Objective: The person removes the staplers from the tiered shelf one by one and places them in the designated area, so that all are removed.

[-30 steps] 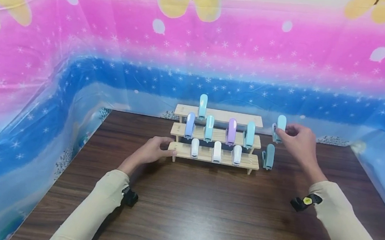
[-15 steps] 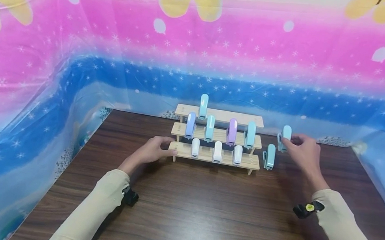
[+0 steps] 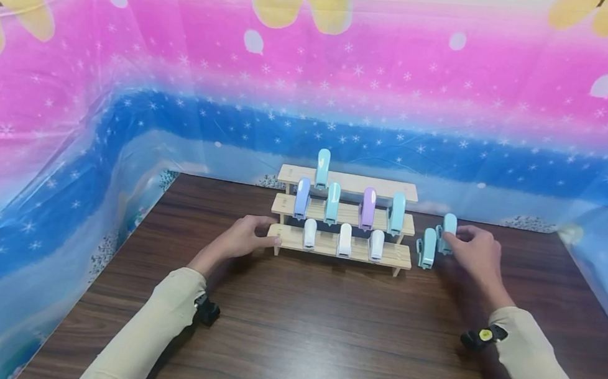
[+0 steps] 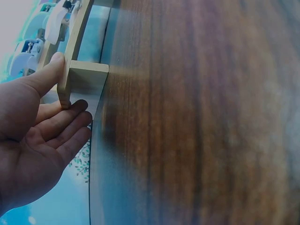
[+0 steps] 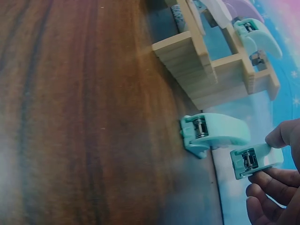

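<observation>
In the head view, my right hand (image 3: 478, 256) pinches a turquoise plastic spring clip (image 3: 447, 232) between thumb and fingers, to the right of the stepped wooden rack. A metal coil spring shows in the end of this held clip (image 5: 255, 161) in the right wrist view. A matching turquoise clip (image 3: 427, 247) stands on the table just left of it. My left hand (image 3: 239, 236) grips the left end of the lowest board of the rack (image 3: 326, 242), the thumb on top and the fingers beneath and behind, as the left wrist view shows.
The rack bears white clips (image 3: 344, 239) on its bottom board, blue, turquoise and purple clips (image 3: 367, 208) on the middle one, and one turquoise clip (image 3: 323, 168) on top. A patterned cloth (image 3: 383, 86) hangs behind the brown wooden table (image 3: 299, 326).
My right hand has moved down and toward me with the turquoise clip, which now overlaps the standing one in the head view. My left hand stays at the rack.
</observation>
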The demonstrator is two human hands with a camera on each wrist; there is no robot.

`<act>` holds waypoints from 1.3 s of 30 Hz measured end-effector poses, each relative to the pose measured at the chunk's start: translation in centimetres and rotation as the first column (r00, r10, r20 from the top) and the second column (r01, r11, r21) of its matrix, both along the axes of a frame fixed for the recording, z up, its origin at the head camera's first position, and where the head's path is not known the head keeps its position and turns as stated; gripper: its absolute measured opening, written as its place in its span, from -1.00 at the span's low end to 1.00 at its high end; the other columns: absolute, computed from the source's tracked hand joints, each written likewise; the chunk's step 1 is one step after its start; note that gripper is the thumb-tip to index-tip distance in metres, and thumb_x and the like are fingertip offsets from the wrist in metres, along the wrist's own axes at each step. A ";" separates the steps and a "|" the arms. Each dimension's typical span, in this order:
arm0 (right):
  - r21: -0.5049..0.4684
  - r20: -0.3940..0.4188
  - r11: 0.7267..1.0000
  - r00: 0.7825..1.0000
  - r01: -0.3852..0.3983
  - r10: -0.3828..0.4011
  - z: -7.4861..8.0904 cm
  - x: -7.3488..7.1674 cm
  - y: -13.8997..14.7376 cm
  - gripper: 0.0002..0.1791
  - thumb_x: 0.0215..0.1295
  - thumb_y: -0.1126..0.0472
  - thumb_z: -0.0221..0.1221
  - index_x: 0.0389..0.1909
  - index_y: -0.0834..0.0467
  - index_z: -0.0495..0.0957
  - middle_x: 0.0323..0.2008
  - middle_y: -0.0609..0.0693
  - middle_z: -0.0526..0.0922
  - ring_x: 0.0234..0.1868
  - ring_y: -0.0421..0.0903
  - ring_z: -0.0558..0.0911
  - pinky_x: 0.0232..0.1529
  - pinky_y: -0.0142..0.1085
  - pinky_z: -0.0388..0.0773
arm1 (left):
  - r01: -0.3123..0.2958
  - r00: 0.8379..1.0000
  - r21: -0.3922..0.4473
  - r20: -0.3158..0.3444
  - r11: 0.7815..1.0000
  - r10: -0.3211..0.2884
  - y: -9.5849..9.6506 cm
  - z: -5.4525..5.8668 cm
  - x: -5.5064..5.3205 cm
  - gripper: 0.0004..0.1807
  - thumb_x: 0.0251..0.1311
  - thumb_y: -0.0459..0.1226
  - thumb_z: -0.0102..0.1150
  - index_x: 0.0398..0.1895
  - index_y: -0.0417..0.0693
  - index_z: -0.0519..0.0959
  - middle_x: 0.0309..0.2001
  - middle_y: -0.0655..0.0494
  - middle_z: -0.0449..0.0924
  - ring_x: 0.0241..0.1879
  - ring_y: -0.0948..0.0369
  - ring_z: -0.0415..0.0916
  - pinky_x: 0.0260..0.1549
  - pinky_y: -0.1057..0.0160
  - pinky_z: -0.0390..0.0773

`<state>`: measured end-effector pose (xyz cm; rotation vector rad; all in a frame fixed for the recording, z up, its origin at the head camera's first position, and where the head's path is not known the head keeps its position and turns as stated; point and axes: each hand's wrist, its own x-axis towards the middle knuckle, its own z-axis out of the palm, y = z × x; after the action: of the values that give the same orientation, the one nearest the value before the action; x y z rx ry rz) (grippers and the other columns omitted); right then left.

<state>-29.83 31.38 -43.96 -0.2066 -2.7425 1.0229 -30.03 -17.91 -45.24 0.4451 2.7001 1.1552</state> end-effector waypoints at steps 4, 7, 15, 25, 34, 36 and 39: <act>0.011 0.003 1.000 1.000 -0.004 0.004 -0.6 0.2 -0.1 -0.34 0.41 -0.15 0.17 0.18 0.38 0.56 -0.03 0.36 0.68 -0.11 0.18 0.62 -0.22 -0.18 0.46 | 0.001 1.000 0.000 -0.002 1.000 -0.001 0.0 0.1 0.1 -0.32 0.36 -0.05 0.31 0.40 -0.27 0.44 0.36 -0.25 0.46 0.40 -0.10 0.37 0.33 -0.14 0.40; 0.010 0.018 1.000 1.000 -0.005 0.005 -1.1 0.4 -0.1 -0.33 0.42 -0.14 0.17 0.20 0.39 0.55 -0.02 0.36 0.67 -0.12 0.17 0.61 -0.22 -0.19 0.48 | 0.004 1.000 -0.002 -0.005 1.000 -0.004 0.1 0.2 0.2 -0.32 0.37 -0.05 0.31 0.40 -0.27 0.44 0.36 -0.24 0.46 0.39 -0.10 0.37 0.32 -0.14 0.40; 0.029 0.040 0.999 0.999 -0.013 0.012 -2.0 0.7 0.0 -0.34 0.40 -0.12 0.20 0.21 0.38 0.55 0.02 0.36 0.67 -0.08 0.17 0.61 -0.20 -0.15 0.50 | 0.002 1.000 -0.005 -0.002 1.000 -0.002 0.0 0.1 0.3 -0.32 0.37 -0.04 0.30 0.40 -0.26 0.43 0.36 -0.25 0.46 0.39 -0.11 0.37 0.32 -0.15 0.41; 0.061 0.052 0.998 0.999 -0.016 0.013 -2.8 0.9 0.3 -0.32 0.40 -0.16 0.18 0.20 0.38 0.56 0.02 0.37 0.66 -0.08 0.19 0.61 -0.15 -0.05 0.53 | -0.005 1.000 -0.002 -0.001 1.000 0.005 0.0 -0.1 0.2 -0.33 0.37 -0.03 0.30 0.39 -0.25 0.45 0.36 -0.24 0.47 0.39 -0.11 0.37 0.32 -0.15 0.41; 0.075 0.059 0.997 0.998 -0.017 0.013 -2.7 1.0 0.4 -0.29 0.40 -0.18 0.18 0.21 0.38 0.54 0.01 0.37 0.66 -0.09 0.18 0.60 -0.17 -0.06 0.53 | -0.003 1.000 -0.009 0.001 1.000 0.003 0.1 0.2 0.2 -0.34 0.38 -0.03 0.29 0.40 -0.24 0.45 0.36 -0.24 0.47 0.38 -0.10 0.38 0.31 -0.14 0.42; 0.076 0.061 0.997 0.998 -0.016 0.011 -2.7 1.0 0.4 -0.28 0.40 -0.18 0.17 0.22 0.39 0.53 0.02 0.38 0.65 -0.08 0.19 0.60 -0.15 -0.03 0.54 | -0.003 1.000 -0.007 0.002 1.000 0.003 0.1 0.2 0.2 -0.34 0.38 -0.04 0.29 0.40 -0.24 0.45 0.36 -0.24 0.47 0.38 -0.10 0.39 0.31 -0.14 0.42; 0.074 0.060 0.997 0.998 -0.014 0.009 -2.8 1.0 0.3 -0.27 0.41 -0.19 0.16 0.23 0.39 0.53 0.03 0.38 0.65 -0.07 0.19 0.60 -0.14 -0.01 0.54 | -0.004 1.000 -0.004 0.004 1.000 0.004 0.1 0.0 0.1 -0.33 0.38 -0.05 0.30 0.41 -0.24 0.44 0.36 -0.24 0.46 0.38 -0.09 0.39 0.31 -0.13 0.42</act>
<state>-28.78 31.71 -46.74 -0.2130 -2.8332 0.9294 -29.91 -17.84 -45.23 0.4366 2.7004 1.1508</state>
